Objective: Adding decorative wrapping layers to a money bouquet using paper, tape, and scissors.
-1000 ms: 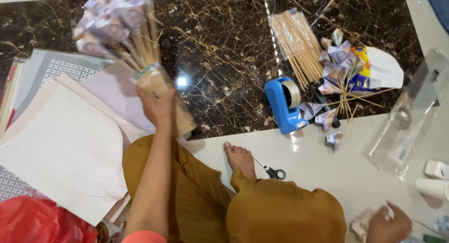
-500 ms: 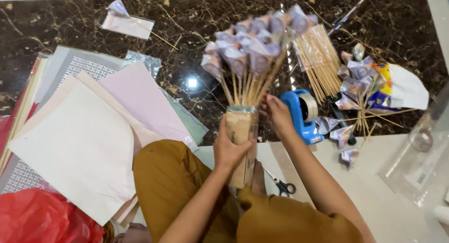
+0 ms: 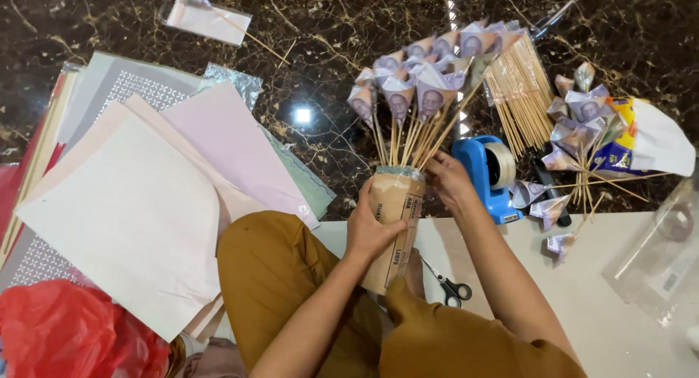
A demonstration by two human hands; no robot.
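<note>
Bouquet (image 3: 426,94) now swung over from the paper side to sit upright between the knees | left hand (image 3: 371,229) wraps its brown tube (image 3: 395,211) | right hand (image 3: 445,178) pinches the sticks at the rim | tape dispenser (image 3: 489,174) just beside | scissors (image 3: 450,287) on floor

There is only one view, from a camera on the person's head. It looks almost straight down at the lap and the floor (image 3: 218,29) in front (dark marble, then a pale part). It sits close, about an arm away.
</note>
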